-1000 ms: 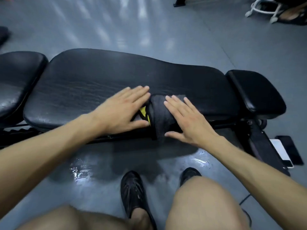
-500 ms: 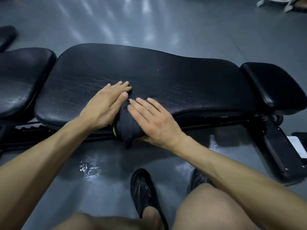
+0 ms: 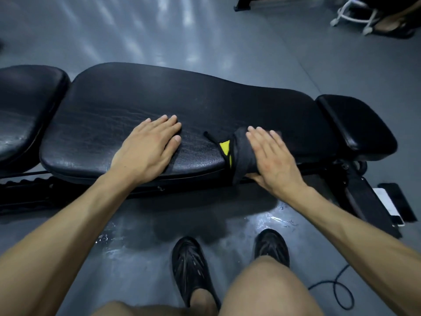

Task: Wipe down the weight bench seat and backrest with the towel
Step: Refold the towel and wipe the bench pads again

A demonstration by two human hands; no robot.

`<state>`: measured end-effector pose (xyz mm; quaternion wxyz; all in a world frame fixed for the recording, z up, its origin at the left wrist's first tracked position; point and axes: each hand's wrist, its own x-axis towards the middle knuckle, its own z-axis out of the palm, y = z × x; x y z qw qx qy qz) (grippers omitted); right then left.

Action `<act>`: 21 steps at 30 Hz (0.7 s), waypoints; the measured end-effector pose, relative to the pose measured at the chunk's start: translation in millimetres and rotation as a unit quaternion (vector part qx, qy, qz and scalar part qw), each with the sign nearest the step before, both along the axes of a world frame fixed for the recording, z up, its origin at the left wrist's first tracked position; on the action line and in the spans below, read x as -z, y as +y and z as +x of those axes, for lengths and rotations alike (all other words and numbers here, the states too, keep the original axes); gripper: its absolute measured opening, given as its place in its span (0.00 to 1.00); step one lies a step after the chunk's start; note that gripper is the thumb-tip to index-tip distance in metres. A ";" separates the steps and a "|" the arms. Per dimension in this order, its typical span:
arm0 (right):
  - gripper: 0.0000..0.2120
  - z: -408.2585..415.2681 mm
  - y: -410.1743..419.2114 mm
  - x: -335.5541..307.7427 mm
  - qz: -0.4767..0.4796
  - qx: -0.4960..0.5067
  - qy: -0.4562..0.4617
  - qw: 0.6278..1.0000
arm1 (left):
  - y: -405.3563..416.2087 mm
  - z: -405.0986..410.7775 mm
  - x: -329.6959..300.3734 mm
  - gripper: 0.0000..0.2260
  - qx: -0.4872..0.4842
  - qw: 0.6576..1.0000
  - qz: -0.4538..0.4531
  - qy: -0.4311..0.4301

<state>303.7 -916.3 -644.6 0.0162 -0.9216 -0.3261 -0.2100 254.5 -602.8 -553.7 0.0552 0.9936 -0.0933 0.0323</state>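
Note:
A long black padded backrest (image 3: pixel 136 96) lies flat across the view, with a black seat pad (image 3: pixel 25 99) at its left end and a smaller black pad (image 3: pixel 360 126) at its right end. A dark grey towel (image 3: pixel 241 149) with a yellow patch and a black cord is bunched on the backrest's near edge, right of centre. My right hand (image 3: pixel 271 156) presses flat on the towel, fingers straight, thumb under the pad's edge. My left hand (image 3: pixel 150 144) rests flat on the bare backrest, well left of the towel.
The grey floor is wet and shiny in front of the bench. My two black shoes (image 3: pixel 193 267) and bare knees are below. The bench's black frame (image 3: pixel 364 197) runs down at right, beside a phone (image 3: pixel 391 206). A black cable (image 3: pixel 337 290) loops at lower right. A white stool base (image 3: pixel 355 17) stands far right.
My right hand has slid the towel to the right along the backrest's near edge. My left hand has come off the towel and stays flat on the pad.

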 end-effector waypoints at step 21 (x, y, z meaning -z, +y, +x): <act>0.51 25.2 -105.9 15.2 -0.028 0.062 0.035 0.997 | -41.6 33.4 -2.4 0.27 0.085 0.994 0.067 -0.005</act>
